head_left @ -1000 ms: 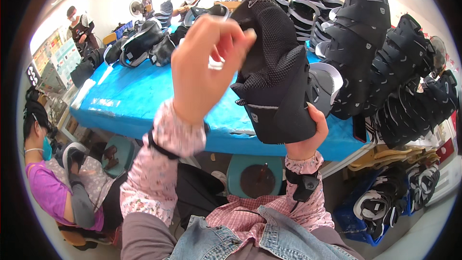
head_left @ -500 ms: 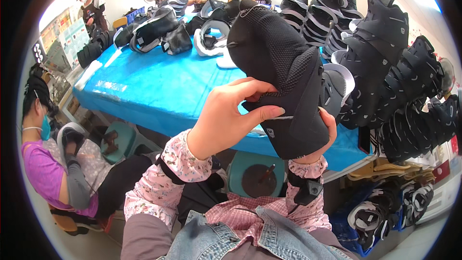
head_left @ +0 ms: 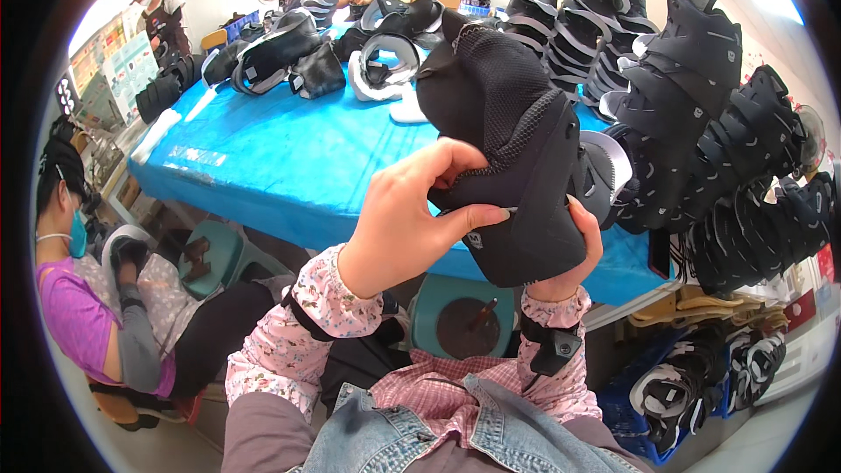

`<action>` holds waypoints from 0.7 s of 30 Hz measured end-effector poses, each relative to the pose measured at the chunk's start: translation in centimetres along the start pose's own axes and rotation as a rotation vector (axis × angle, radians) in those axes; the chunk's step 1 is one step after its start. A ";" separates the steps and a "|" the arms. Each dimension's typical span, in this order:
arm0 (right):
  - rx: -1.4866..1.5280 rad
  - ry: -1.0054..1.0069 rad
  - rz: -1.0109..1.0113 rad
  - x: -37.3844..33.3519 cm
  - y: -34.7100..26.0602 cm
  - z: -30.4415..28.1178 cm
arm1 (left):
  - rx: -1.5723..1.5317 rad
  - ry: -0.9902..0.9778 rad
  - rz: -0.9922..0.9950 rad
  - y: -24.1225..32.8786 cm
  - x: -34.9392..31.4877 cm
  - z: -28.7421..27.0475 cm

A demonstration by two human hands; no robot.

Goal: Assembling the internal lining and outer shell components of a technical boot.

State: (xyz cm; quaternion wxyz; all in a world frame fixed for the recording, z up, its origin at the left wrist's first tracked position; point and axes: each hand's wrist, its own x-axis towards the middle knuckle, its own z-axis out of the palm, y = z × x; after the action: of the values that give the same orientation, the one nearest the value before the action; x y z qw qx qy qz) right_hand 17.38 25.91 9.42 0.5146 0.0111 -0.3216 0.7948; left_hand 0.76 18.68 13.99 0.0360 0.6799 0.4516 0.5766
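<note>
A black boot upper (head_left: 530, 197) with a textured mesh lining hangs tilted in front of me, above the near edge of the table. My left hand (head_left: 399, 219) pinches its collar edge between thumb and fingers on the left side. From the right and below, my right hand (head_left: 578, 254) grips the heel part; most of its fingers are hidden behind the upper. A pale grey-edged part of the upper sticks out past my right fingers.
A blue-covered table (head_left: 263, 166) carries loose uppers (head_left: 280, 57) at the back left and tall stacks of black uppers (head_left: 683, 88) on the right. Below are blue crates (head_left: 626, 416) and a green stool (head_left: 460, 311). A co-worker in purple (head_left: 79, 315) sits at the left.
The boot upper has turned slightly and shifted a little left, with both hands moving along. My left hand keeps its pinch on the collar edge, and the right hand keeps its grip.
</note>
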 end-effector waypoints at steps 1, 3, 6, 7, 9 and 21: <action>-0.023 -0.004 -0.007 0.0 -0.1 0.0 | -0.049 0.006 -0.041 0.5 0.1 -0.1; -0.013 -0.002 -0.014 -0.1 -0.2 -0.1 | -0.100 0.011 -0.083 0.7 0.2 0.0; -0.004 0.011 -0.031 -0.5 -0.1 0.2 | 0.067 0.003 0.099 0.6 0.4 -0.3; -0.009 0.028 -0.043 -0.6 0.0 0.3 | 0.015 -0.030 0.120 0.2 0.4 -0.2; -0.055 0.023 -0.052 -0.5 0.1 -0.2 | -0.034 -0.062 0.139 0.0 0.5 -0.6; 0.276 -0.199 -0.131 -1.3 1.2 -0.1 | 0.154 0.015 0.196 0.6 1.6 0.6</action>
State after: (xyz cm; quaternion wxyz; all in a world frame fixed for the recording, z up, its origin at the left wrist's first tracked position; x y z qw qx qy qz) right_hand 16.99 24.61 8.26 0.5246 0.1812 -0.2571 0.7911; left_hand 1.47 19.67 15.35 -0.0761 0.7171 0.4262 0.5463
